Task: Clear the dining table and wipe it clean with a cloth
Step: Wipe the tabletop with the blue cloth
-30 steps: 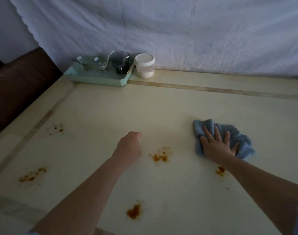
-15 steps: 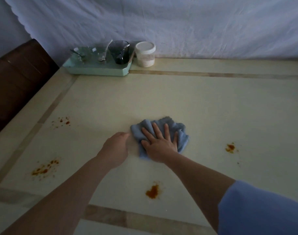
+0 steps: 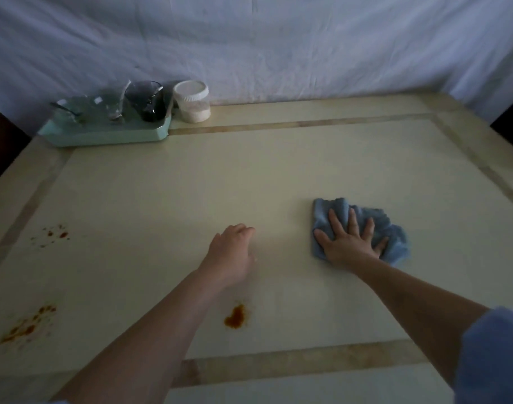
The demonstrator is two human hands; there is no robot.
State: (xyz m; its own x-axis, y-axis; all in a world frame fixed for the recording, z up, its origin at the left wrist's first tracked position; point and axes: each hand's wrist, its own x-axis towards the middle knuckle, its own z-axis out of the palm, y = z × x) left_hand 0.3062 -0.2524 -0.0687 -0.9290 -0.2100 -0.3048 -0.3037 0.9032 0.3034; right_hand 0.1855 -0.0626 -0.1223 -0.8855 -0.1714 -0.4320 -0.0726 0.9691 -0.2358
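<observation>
My right hand [image 3: 350, 242] presses flat, fingers spread, on a crumpled blue cloth [image 3: 395, 233] lying on the cream dining table [image 3: 191, 185], right of centre. My left hand [image 3: 230, 253] rests on the table to the left of the cloth, fingers loosely curled, holding nothing. An orange sauce stain [image 3: 235, 317] lies near the front edge below my left hand. Two more stains mark the left side, a scatter of red spots [image 3: 52, 235] and a larger orange smear [image 3: 28, 325].
A mint green tray [image 3: 109, 135] at the back left holds glass bowls [image 3: 71, 109] with spoons and a dark glass cup [image 3: 146, 101]. A white-lidded jar [image 3: 192, 101] stands beside the tray. A white sheet [image 3: 278, 45] hangs behind the table.
My right hand slid the cloth left across the middle stain, then back to the right over the right stain. Neither stain shows now. My left hand stayed near the centre.
</observation>
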